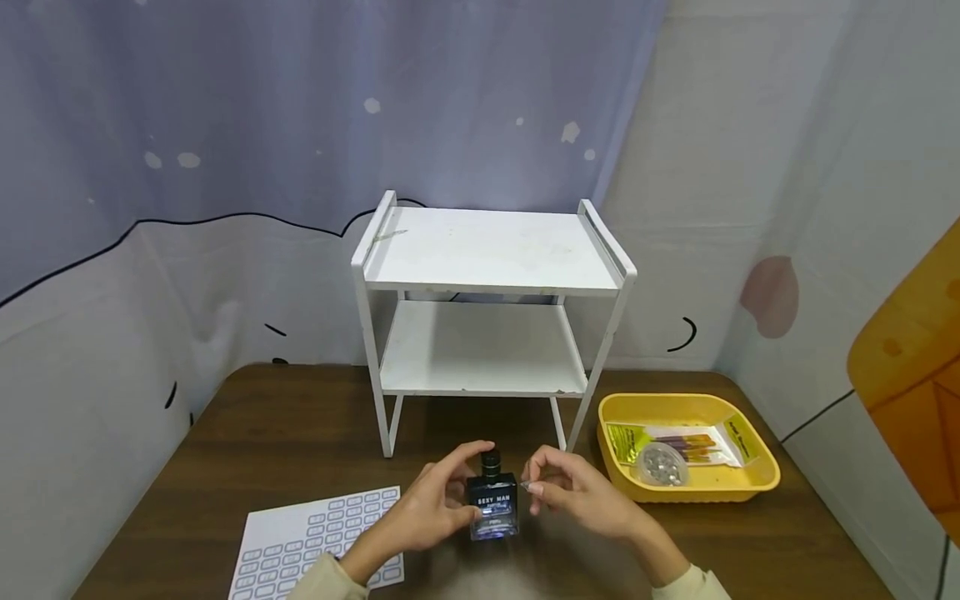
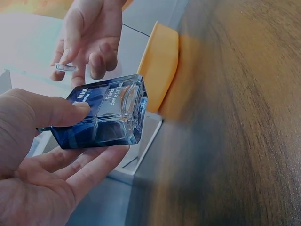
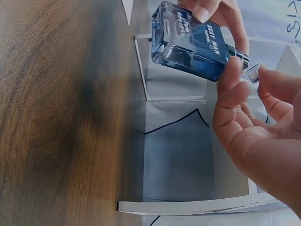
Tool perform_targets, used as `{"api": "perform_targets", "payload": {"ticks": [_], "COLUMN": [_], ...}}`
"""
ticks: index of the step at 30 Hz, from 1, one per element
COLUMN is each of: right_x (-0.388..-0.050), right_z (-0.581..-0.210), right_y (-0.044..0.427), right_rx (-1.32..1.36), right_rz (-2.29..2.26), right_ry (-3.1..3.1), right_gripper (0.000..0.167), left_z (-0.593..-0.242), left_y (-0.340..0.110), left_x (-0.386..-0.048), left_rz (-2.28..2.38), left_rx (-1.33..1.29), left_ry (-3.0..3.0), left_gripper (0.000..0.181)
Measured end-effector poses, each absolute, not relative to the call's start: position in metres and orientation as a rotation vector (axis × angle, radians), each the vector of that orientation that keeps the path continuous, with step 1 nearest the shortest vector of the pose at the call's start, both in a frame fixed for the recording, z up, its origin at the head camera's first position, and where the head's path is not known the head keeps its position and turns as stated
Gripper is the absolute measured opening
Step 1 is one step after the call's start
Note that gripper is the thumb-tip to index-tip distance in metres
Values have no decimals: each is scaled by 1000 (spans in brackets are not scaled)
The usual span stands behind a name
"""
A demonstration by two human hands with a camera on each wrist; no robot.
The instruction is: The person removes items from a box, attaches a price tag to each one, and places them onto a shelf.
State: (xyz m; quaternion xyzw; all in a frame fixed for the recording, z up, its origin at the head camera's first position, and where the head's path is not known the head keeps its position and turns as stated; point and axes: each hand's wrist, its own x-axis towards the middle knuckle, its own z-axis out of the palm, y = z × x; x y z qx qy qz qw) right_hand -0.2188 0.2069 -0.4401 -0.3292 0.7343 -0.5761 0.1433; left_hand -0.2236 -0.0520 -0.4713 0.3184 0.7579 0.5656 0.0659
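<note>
My left hand point(image 1: 431, 508) holds a dark blue glass perfume bottle point(image 1: 493, 507) with a black cap, its lettering reading "SEXY MAN". In the left wrist view the thumb lies on the bottle's point(image 2: 106, 113) front face and the fingers support it from below. Just right of the bottle, my right hand point(image 1: 581, 493) pinches a small label sticker point(image 3: 254, 74) between thumb and finger. The sticker, white with a dark border, is apart from the glass. A white sheet of matching stickers point(image 1: 281, 546) lies on the table, partly under the left forearm.
Behind the hands stands a white two-tier shelf point(image 1: 487, 250) on the brown wooden table point(image 1: 300, 425). To the right, a yellow basket point(image 1: 720, 493) contains a round clear container point(image 1: 662, 465) and a packet of thin sticks point(image 1: 693, 446). Patterned curtains point(image 1: 300, 108) hang around the table.
</note>
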Motion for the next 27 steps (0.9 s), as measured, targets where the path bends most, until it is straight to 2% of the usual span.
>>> {"api": "perform_targets", "payload": {"ticks": [12, 27], "right_x": [-218, -209], "right_z": [-442, -450], "right_y": [205, 180], "right_rx": [-915, -967], "right_rz": [-1723, -1526], "right_ry": [2031, 2509], "right_gripper": [14, 7], "left_z": [-474, -473], "left_y": [-53, -47], "left_x": [-226, -227], "left_rz": [1694, 1615], "left_rx": [987, 945], "left_ry": [2299, 2344], "left_gripper": [84, 83]}}
